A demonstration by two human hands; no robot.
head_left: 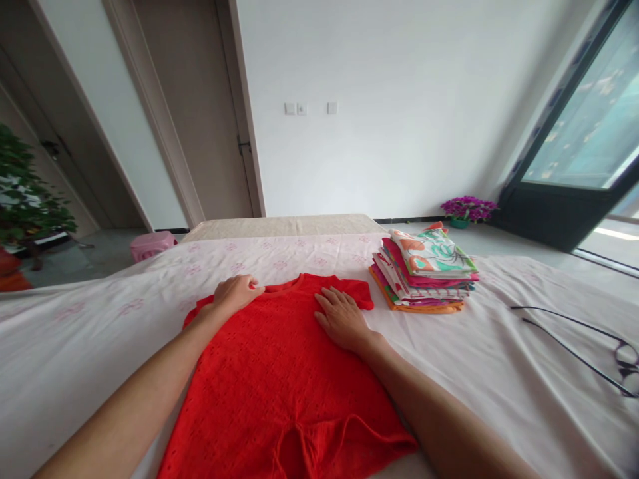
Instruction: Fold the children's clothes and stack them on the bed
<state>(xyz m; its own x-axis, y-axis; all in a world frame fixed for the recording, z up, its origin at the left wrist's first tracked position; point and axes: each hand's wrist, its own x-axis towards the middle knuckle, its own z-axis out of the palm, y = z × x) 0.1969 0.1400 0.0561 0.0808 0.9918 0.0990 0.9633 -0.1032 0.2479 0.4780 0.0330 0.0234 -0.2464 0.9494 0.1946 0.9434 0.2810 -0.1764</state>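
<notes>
A red short-sleeved shirt (pixel 289 352) lies spread on the pale sheet, its neckline pointing away from me and its hem near me. At the shirt's left shoulder, my left hand (pixel 235 291) has its fingers curled in a pinch on the red fabric. My right hand (pixel 344 318) rests flat on the upper right of the shirt, fingers stretched out below the right sleeve. Just beyond that sleeve sits a stack of folded clothes (pixel 424 276), with a white, green and orange patterned piece on top.
Eyeglasses (pixel 626 362) lie on the sheet (pixel 499 386) at the right. Behind the covered surface are a pink stool (pixel 152 246), a green plant (pixel 30 193), purple flowers in a pot (pixel 469 209) and a white wall (pixel 389 86). A glass door (pixel 574 146) stands at the far right.
</notes>
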